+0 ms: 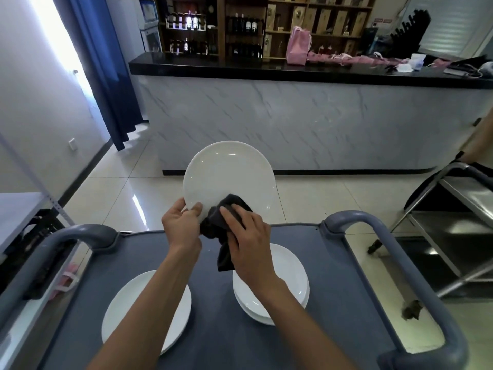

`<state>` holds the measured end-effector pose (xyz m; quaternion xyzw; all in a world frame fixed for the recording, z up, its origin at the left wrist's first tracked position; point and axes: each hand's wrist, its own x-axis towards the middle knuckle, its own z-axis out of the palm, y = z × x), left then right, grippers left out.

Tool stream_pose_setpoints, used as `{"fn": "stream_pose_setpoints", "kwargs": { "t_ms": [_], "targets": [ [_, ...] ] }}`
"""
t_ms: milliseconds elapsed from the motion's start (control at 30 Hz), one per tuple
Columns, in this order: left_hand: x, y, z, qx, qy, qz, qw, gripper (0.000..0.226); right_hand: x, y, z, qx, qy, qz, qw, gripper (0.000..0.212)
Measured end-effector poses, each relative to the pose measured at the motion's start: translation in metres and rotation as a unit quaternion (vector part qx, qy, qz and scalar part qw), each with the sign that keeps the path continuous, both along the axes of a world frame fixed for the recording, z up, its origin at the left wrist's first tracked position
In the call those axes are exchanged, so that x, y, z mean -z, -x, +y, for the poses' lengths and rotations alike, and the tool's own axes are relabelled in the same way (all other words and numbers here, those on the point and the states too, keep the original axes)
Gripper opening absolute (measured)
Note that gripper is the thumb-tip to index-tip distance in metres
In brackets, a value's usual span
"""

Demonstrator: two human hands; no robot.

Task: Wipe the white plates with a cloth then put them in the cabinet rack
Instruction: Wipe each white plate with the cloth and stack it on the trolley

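Plate (pixel 226 174), white, round, tilted up above the far edge of a grey cart (pixel 208 289). Left hand (pixel 181 222) grips its lower rim, thumb on the face, fingers curled behind. Right hand (pixel 248 236) presses a dark cloth (pixel 221 222) against the plate's lower face, fingers bent over the cloth, one end hanging down. Single plate (pixel 138 305) lies on the cart at left; plate stack (pixel 290 284) at right. Counter (pixel 293 124) stands behind.

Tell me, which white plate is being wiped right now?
The raised plate, gripped by the left hand while the right hand presses the dark cloth on it; the others lie on the cart.
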<state>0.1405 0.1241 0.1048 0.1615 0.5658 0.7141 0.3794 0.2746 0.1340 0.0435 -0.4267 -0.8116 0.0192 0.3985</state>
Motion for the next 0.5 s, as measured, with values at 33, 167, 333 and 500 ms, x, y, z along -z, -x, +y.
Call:
{"fn": "stream_pose_setpoints", "kwargs": {
  "t_ms": [33,167,333,500],
  "targets": [
    [0.001,0.002,0.0,0.001,0.0,-0.002,1.0,0.027,0.001,-0.002,-0.001,-0.005,-0.006,-0.008,1.0,0.044],
    [0.002,0.009,0.001,0.012,0.005,-0.008,1.0,0.025,0.002,-0.015,0.009,0.019,-0.009,-0.009,1.0,0.046],
    [0.003,0.014,0.001,0.033,0.011,0.004,0.999,0.027,0.0,-0.031,0.035,0.074,-0.007,0.013,0.997,0.047],
    [0.001,0.014,0.004,0.059,0.016,0.013,0.998,0.027,-0.012,-0.037,0.062,0.105,-0.013,0.022,0.994,0.044]
  ]
}}
